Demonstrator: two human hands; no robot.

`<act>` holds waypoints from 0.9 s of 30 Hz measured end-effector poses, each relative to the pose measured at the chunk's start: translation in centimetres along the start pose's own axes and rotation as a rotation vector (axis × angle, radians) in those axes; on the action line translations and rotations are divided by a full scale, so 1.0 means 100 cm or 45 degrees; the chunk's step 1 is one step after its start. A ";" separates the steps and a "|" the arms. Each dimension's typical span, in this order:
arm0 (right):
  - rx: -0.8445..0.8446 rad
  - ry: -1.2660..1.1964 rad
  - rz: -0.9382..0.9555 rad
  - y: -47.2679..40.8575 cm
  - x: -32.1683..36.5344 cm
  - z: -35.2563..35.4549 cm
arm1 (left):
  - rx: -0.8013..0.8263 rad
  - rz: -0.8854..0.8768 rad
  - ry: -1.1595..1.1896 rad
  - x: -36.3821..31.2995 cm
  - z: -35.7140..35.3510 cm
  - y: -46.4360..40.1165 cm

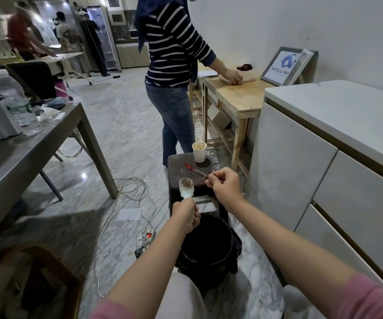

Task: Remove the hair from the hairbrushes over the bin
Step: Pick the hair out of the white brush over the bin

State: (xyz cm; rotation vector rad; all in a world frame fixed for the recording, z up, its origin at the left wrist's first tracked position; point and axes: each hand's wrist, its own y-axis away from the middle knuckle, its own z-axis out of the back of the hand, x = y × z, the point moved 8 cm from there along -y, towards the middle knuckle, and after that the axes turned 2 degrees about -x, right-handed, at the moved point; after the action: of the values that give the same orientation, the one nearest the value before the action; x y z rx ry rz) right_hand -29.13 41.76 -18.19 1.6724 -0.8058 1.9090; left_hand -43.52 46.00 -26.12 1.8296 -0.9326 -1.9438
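The left hand (185, 215) is closed in a fist round the handle of a white hairbrush (186, 188), which stands upright above the fist with its bristle face toward the camera. A clump of brown hair (187, 182) sits in the bristles on the upper part of the brush head.

The right hand (223, 183) is up and to the right of that grip, near the brush head but apart from it. Its fingers are curled in, with thumb and forefinger pinched together at the left edge of the hand; whether any strands are held in the pinch cannot be told.

Directly below the left fist, and toward the camera from it, stands a black bin (209, 245) lined with a black bag. The brush head sits slightly beyond the bin's far rim rather than squarely over the opening.

Just behind both hands is a dark woven stool (179, 166). On its top, beyond the right hand, lie a red-handled comb (194, 169) and, further back, a white paper cup (199, 151) with light-coloured contents.

To the left of the grip, white cables and a power strip (147, 237) with a lit red switch lie on the marble floor (126, 134). A second person in a striped top (172, 42) stands beyond the stool at a wooden table (238, 93).
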 end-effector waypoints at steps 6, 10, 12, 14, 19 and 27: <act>-0.126 -0.545 -0.204 -0.007 0.001 0.035 | -0.108 0.051 0.021 0.010 0.022 -0.011; -0.181 -0.559 -0.269 -0.017 -0.002 0.052 | -0.208 0.056 -0.006 0.020 0.038 -0.010; -0.207 -0.428 -0.291 -0.020 -0.009 0.053 | -0.233 0.029 -0.033 0.020 0.041 -0.009; -0.201 -0.222 -0.307 -0.024 -0.019 0.049 | -0.225 -0.009 -0.077 0.017 0.042 -0.009; -0.087 0.298 -0.362 -0.029 -0.043 0.031 | -0.116 -0.157 -0.333 -0.001 0.031 -0.005; 0.255 0.726 -0.288 -0.040 -0.045 -0.004 | 0.017 -0.301 -0.516 -0.030 0.014 0.007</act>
State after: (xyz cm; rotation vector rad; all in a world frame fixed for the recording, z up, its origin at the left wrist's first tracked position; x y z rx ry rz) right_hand -26.04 45.00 -22.17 1.1524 -0.1991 2.1872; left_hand -44.65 47.71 -23.47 1.6446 -0.8710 -2.5233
